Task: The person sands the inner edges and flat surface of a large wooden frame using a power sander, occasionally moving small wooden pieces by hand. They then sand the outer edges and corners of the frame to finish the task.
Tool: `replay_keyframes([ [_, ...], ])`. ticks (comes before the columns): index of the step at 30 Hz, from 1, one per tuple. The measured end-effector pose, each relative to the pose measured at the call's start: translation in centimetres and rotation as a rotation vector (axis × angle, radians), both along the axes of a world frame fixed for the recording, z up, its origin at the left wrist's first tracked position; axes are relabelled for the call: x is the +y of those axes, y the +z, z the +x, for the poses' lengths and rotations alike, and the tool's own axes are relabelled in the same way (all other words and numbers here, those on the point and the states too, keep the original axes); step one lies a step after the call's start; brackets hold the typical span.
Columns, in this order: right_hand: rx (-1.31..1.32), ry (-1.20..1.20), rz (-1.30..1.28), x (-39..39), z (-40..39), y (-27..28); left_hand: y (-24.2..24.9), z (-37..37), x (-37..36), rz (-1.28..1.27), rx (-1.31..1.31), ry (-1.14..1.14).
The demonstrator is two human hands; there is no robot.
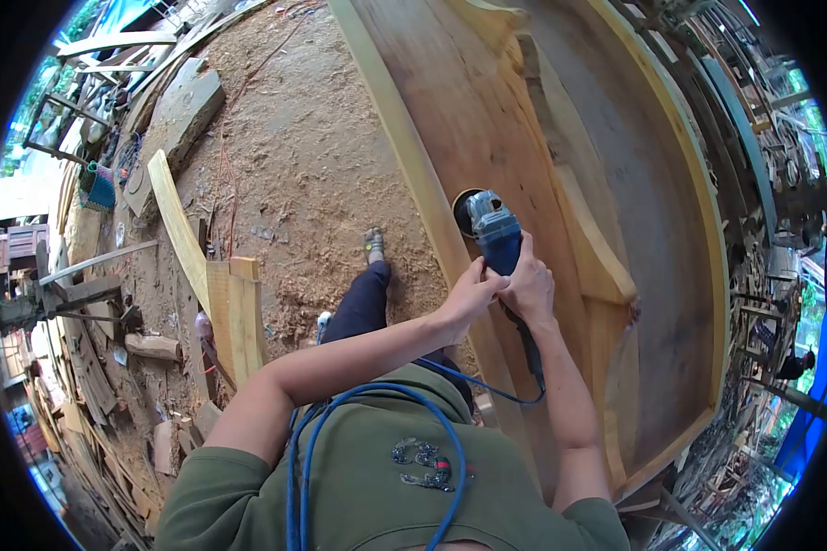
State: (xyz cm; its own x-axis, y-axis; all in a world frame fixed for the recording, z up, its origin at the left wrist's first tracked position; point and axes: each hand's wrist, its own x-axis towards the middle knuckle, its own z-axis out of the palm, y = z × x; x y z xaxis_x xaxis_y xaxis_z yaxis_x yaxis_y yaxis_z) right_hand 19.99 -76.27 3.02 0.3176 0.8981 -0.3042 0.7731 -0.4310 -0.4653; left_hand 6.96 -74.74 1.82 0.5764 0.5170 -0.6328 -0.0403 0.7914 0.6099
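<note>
A blue angle grinder (500, 241) sits over the reddish-brown wooden board (459, 101), its round disc (466, 213) at the board near its pale left edge. My right hand (529, 286) wraps around the rear of the grinder's body. From the left, my left hand (473, 292) reaches across, its fingers closed at the grinder's rear and meeting my right hand. Part of the grip is hidden behind the fingers. A dark cord (531, 354) trails from the tool's back end toward my body. Blue cable (351, 397) loops over my shirt.
A raised, wavy-edged wooden piece (579, 220) runs along the board's right side, beside another wide panel (666, 248). Sawdust covers the ground (299, 174) on the left. Upright planks (235, 317), a thick slab (179, 133) and scrap wood surround my standing spot.
</note>
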Motion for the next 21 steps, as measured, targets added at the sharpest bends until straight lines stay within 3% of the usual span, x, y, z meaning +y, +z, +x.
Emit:
replay_keyframes([
  [8, -0.047, -0.048, 0.000, 17.2, -4.2, -0.9, -2.3, -3.6, 14.7, 0.241, 0.023, 0.019],
  [14, -0.047, -0.076, 0.032, 28.3, -6.4, -1.5, 0.5, -6.9, 25.1, 0.252, -0.026, 0.029],
  [21, -0.067, -0.069, -0.009, 29.6, -6.3, -0.9, -0.3, -7.7, 28.1, 0.214, -0.110, -0.008],
])
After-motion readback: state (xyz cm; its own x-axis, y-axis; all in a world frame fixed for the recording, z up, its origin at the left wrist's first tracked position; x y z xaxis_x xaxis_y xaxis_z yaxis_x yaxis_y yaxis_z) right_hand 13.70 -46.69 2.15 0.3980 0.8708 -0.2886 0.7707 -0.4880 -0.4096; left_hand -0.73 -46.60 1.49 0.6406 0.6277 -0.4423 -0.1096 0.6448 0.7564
